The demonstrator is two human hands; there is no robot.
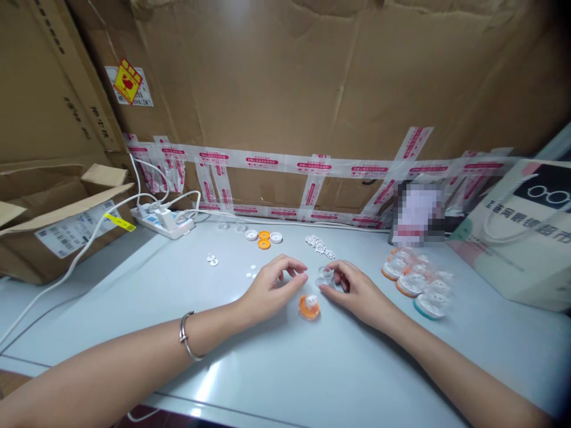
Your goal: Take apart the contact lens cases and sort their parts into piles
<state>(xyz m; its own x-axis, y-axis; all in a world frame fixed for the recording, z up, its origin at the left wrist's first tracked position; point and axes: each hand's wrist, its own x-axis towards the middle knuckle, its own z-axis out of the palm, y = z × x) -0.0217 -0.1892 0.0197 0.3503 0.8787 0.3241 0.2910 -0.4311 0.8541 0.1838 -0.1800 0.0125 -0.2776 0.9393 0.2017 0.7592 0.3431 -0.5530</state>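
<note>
Near the middle of the table my right hand (357, 291) grips a small clear plastic dome-like cover (325, 277) between thumb and fingers. My left hand (275, 285) hovers just left of it, fingers curved and thumb apart, with nothing visible between them. Below and between both hands lies an orange round base (308, 308) with a small white piece (311, 301) on top. Beyond my hands is a little pile of white openwork pieces (317, 244). A few small white discs (253, 267) lie by my left hand, partly hidden by it.
Orange rings (264, 244) and white rings (251, 235) sit further back, with white knob-like parts (213, 260) to their left. Several domed pieces with coloured bases (410, 282) stand at right. A power strip (165, 223), open carton (53, 232), phone-like object (414, 214) and printed box (517, 238) line the edges.
</note>
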